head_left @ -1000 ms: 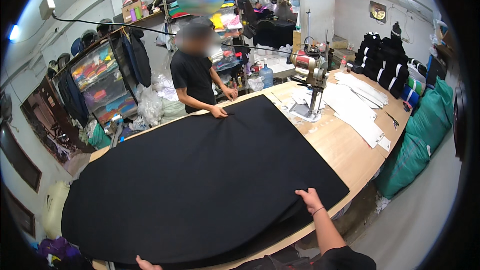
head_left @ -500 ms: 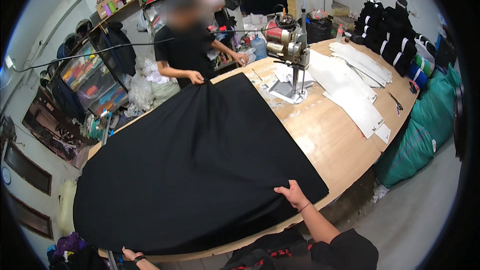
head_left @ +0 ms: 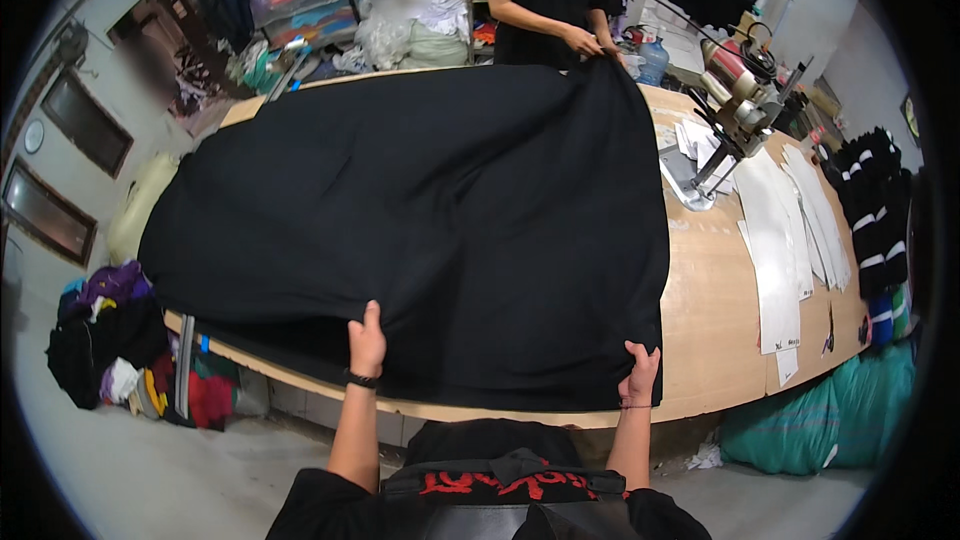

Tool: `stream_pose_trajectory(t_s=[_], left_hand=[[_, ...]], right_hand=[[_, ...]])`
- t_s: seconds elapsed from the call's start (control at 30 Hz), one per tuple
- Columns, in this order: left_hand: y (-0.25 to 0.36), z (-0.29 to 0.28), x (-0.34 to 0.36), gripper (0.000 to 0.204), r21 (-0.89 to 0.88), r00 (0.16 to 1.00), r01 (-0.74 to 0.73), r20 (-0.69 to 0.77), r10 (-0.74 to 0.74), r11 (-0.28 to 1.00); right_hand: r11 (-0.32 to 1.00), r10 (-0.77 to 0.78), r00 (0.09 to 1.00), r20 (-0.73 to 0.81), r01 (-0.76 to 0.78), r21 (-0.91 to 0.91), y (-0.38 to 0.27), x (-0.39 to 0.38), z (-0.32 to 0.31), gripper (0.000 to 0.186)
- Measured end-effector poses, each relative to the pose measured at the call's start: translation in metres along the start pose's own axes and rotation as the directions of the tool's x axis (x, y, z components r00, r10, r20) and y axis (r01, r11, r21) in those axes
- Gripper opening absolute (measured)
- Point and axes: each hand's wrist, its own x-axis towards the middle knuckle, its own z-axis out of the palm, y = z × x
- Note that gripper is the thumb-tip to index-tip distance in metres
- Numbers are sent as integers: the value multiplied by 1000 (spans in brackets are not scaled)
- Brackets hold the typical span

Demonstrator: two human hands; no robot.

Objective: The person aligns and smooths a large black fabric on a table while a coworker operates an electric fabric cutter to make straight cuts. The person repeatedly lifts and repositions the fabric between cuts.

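Black, matte fabric in one wide, soft sheet (head_left: 560, 240) lies across the pale wooden desk (head_left: 710, 310) in front of you, its right edge just beside the upright metal cutting machine with a red motor housing (head_left: 735, 100). You have the near edge at two places: your left hand (head_left: 368, 345) seems closed on it, thumb up on top and fingers mostly out of sight, while your right hand (head_left: 640, 375) looks curled tight at the near right corner, though the cloth hides part of that grip. Across from you, a co-worker's hand (head_left: 582, 40) gathers the far right corner, and creases run from there toward the middle. To spread it well, I'd draw your edge evenly with both hands, matching the pull from the far side, so that those folds flatten instead of skewing the cloth; lower your left grip gently, since the edge beside it stands lifted over a dark gap. Your forearms rise from below, set well apart on either side of your body, the left nearly straight ahead and the right leaning slightly outward toward the corner; level wrists and equal reach should share the tension better than tugging with one side.
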Motion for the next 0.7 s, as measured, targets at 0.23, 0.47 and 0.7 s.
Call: stream_pose_trajectory(t_s=[0.23, 0.47, 0.7], left_hand=[[-38, -59, 26, 40, -457, 962, -94, -270, -38, 884], [-122, -149, 81, 29, -755, 837, 340, -29, -546, 561], [-94, -143, 87, 29, -643, 957, -5, -226, -183, 766]], right_hand=[[989, -31, 997, -67, 21, -148, 19, 9, -53, 36], [967, -55, 979, -198, 3, -256, 50, 24, -95, 30], [952, -293, 955, -53, 286, -112, 1, 30, -63, 26]])
